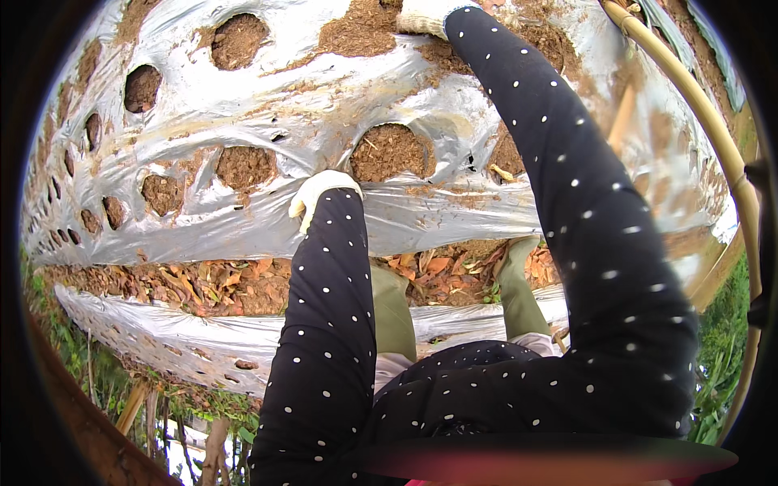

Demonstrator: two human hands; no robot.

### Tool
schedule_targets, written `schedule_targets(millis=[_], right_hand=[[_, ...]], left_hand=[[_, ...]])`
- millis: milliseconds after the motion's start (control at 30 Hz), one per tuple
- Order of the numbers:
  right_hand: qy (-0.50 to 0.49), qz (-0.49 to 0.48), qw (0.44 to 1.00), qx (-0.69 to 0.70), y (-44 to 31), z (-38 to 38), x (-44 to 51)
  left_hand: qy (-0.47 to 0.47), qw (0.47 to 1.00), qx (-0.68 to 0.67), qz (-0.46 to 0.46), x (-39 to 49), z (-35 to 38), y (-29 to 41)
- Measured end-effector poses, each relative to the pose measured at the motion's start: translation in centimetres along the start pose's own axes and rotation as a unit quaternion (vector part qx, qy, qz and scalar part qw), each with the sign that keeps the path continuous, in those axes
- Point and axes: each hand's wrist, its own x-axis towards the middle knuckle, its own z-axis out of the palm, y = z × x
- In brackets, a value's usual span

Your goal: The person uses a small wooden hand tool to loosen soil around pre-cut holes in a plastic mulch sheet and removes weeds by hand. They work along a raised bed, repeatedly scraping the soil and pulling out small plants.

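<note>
My left hand (328, 184), in a pale knit glove, rests on the side of a raised bed covered with silver plastic mulch film (419, 215). The film wrinkles outward from it, and its fingers are mostly hidden. Just right of that hand, a round planting hole (392, 153) shows brown soil. At the top edge of the view, my right hand (423, 18), gloved too, reaches down to loose soil (358, 30) lying on the film. Its fingers are partly cut off by the frame, so whether it holds anything is unclear.
More planting holes (240, 41) run along the bed to the left. A bamboo pole (699, 91) curves down the right side. Dry leaves (200, 282) fill the furrow where my boots (392, 313) stand. Behind lies another film-covered bed (182, 334).
</note>
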Motion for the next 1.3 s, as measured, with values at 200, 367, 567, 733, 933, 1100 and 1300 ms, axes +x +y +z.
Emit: schedule_targets(millis=[200, 367, 567, 733, 933, 1100, 1300], right_hand=[[0.068, -0.014, 0.990, -0.126, 0.0, 0.9, -0.1], [-0.007, -0.005, 0.990, -0.138, -1.1, -0.1, 1.3], [-0.035, 0.009, 0.972, -0.234, -1.0, 0.9, 2.8], [0.080, -0.051, 0.984, -0.149, 0.6, 2.1, 2.5], [0.191, -0.137, 0.960, -0.153, 1.2, 0.4, -1.0], [0.060, -0.012, 0.997, 0.043, -0.5, -2.4, -2.9], [0.120, -0.067, 0.968, 0.211, -0.4, -1.3, -3.5]], left_hand=[[-0.024, 0.998, -0.049, -0.039, 1.0, -0.4, 0.2], [0.000, 0.999, -0.009, -0.033, 3.0, -1.4, -0.8], [-0.049, 0.991, -0.104, -0.070, 1.3, -1.2, -0.4], [-0.012, 0.978, -0.179, -0.105, 1.9, -0.5, -0.4], [-0.063, 0.980, -0.157, -0.107, 0.8, -0.2, -0.5], [-0.072, 0.974, -0.179, -0.120, 0.1, 0.0, -0.3], [-0.083, 0.966, -0.205, -0.136, 2.1, -0.7, -0.8]])
